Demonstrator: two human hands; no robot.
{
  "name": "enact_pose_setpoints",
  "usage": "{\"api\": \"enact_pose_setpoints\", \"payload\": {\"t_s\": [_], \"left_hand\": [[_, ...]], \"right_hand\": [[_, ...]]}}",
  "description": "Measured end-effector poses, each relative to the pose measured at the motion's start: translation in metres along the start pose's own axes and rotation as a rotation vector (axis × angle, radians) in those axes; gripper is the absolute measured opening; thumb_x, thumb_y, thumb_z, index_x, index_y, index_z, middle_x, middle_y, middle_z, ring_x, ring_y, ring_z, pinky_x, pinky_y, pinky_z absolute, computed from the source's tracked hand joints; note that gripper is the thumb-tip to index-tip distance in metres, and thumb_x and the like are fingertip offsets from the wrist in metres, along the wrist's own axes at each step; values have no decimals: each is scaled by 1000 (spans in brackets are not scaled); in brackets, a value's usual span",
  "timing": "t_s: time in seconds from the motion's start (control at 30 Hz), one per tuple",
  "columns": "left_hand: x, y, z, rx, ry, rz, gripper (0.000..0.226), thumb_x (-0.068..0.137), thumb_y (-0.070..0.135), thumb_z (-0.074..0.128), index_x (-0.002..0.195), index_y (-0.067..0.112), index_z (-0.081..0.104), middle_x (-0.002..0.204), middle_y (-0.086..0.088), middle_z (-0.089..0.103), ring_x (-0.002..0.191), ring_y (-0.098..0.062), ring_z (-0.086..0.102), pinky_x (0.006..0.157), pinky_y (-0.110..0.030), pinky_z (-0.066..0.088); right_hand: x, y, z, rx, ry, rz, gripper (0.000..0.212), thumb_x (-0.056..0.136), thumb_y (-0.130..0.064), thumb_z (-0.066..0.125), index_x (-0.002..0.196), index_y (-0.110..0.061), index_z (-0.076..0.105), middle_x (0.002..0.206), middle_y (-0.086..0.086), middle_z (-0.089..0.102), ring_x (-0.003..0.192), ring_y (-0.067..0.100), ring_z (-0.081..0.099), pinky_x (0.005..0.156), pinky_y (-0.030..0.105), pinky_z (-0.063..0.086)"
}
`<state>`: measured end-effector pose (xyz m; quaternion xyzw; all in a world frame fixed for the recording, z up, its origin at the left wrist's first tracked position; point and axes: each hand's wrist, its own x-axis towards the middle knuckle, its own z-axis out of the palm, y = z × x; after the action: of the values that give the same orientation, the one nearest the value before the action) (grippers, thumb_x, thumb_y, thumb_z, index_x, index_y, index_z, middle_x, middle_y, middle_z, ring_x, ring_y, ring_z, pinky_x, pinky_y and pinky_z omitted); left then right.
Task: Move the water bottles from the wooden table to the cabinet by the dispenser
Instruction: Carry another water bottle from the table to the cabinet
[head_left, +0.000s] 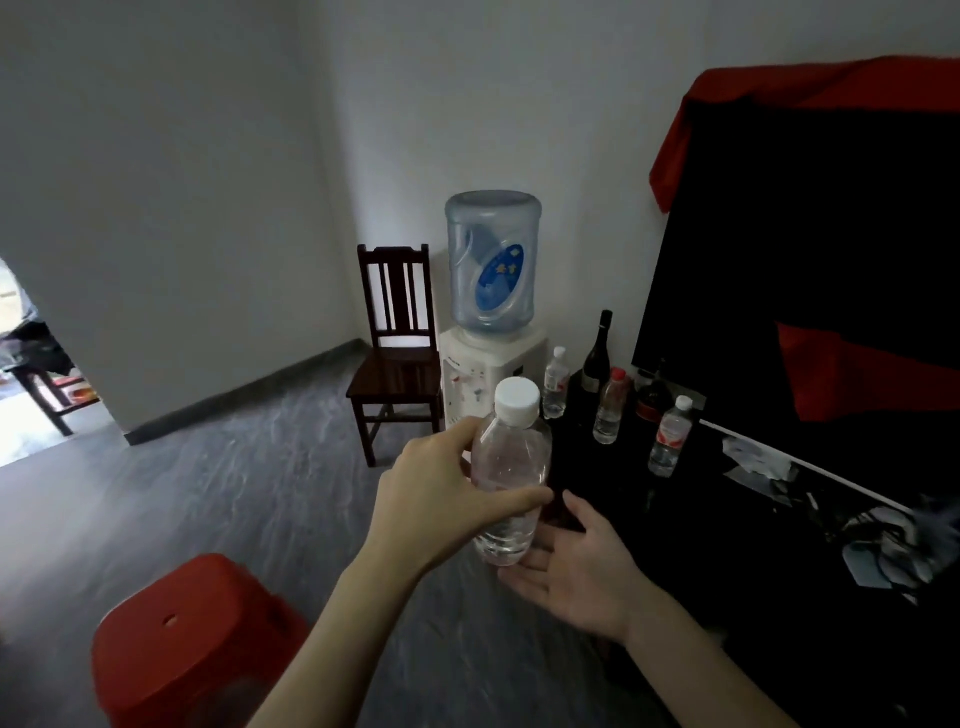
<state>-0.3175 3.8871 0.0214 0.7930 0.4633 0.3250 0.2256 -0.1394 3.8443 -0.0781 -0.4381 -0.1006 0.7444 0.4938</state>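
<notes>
My left hand grips a clear water bottle with a white cap, holding it upright in the air in front of the black cabinet. My right hand is open, palm up, just under the bottle's base, fingers apart. Three water bottles stand on the cabinet top: one white-capped bottle beside the dispenser, one red-capped bottle and one white-capped bottle nearer me. The wooden table is out of view.
A dark wine bottle and a dark jar stand on the cabinet. A large black screen draped in red cloth rises at the right. A wooden chair stands left of the dispenser; a red plastic stool is at lower left.
</notes>
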Motion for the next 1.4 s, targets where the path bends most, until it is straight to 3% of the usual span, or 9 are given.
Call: {"api": "enact_pose_setpoints", "payload": {"t_s": [0.13, 0.27, 0.43, 0.57, 0.83, 0.97, 1.13, 1.23, 1.4], "left_hand": [[71, -14, 20, -16, -8, 8, 60, 51, 88, 71, 94, 46, 64, 86, 33, 69, 81, 11, 65, 65, -20, 51], [130, -32, 40, -30, -24, -4, 58, 51, 87, 72, 91, 45, 65, 88, 35, 68, 81, 11, 65, 63, -17, 44], [197, -60, 69, -21, -70, 0, 58, 51, 88, 71, 90, 46, 63, 84, 30, 69, 78, 7, 65, 69, -29, 56], [251, -87, 90, -58, -147, 21, 60, 55, 86, 72, 101, 47, 65, 89, 29, 71, 81, 7, 68, 77, -35, 61], [385, -155, 120, -95, -249, 47, 45, 55, 81, 75, 93, 63, 58, 90, 40, 67, 84, 13, 65, 72, -27, 59], [447, -183, 141, -88, -336, 84, 49, 57, 81, 75, 95, 52, 63, 87, 36, 68, 83, 14, 64, 65, -16, 52], [479, -210, 188, 43, -446, 134, 68, 54, 88, 67, 109, 50, 58, 86, 30, 62, 85, 6, 61, 67, -20, 45], [489, -225, 218, 79, -527, 127, 63, 57, 84, 67, 106, 45, 59, 83, 28, 57, 87, 1, 62, 64, -20, 41], [501, -247, 262, 48, -661, 78, 58, 64, 81, 60, 108, 43, 57, 96, 22, 67, 91, -1, 64, 79, -30, 54]], "right_hand": [[48, -54, -5, 44, 4, 4, 71, 94, -59, 42, 130, 1, 58, 125, 29, 63, 110, 40, 66, 97, 45, 48], [93, -89, -12, 36, 17, 33, 73, 93, -60, 41, 129, 1, 59, 125, 28, 64, 112, 39, 66, 93, 45, 49], [146, -129, -23, 71, 60, 27, 73, 92, -60, 43, 128, 1, 60, 126, 29, 63, 125, 40, 55, 92, 45, 50], [193, -153, -30, 113, 111, 42, 74, 92, -62, 42, 127, 0, 61, 124, 29, 64, 119, 40, 60, 88, 46, 51], [305, -214, -21, 186, 219, 27, 75, 95, -62, 38, 124, 3, 62, 122, 30, 65, 120, 41, 57, 96, 44, 46], [360, -237, -22, 240, 296, -3, 73, 96, -61, 38, 123, 3, 63, 121, 30, 65, 107, 40, 61, 89, 43, 47], [418, -244, -42, 266, 458, 6, 71, 97, -62, 37, 116, -1, 68, 108, 26, 71, 106, 39, 63, 81, 41, 51], [445, -243, -63, 294, 526, 48, 70, 95, -64, 39, 116, -5, 69, 105, 22, 73, 101, 36, 69, 81, 39, 55], [481, -233, -105, 360, 569, 91, 73, 94, -67, 35, 124, -9, 66, 115, 19, 71, 113, 35, 63, 89, 42, 52]]}}
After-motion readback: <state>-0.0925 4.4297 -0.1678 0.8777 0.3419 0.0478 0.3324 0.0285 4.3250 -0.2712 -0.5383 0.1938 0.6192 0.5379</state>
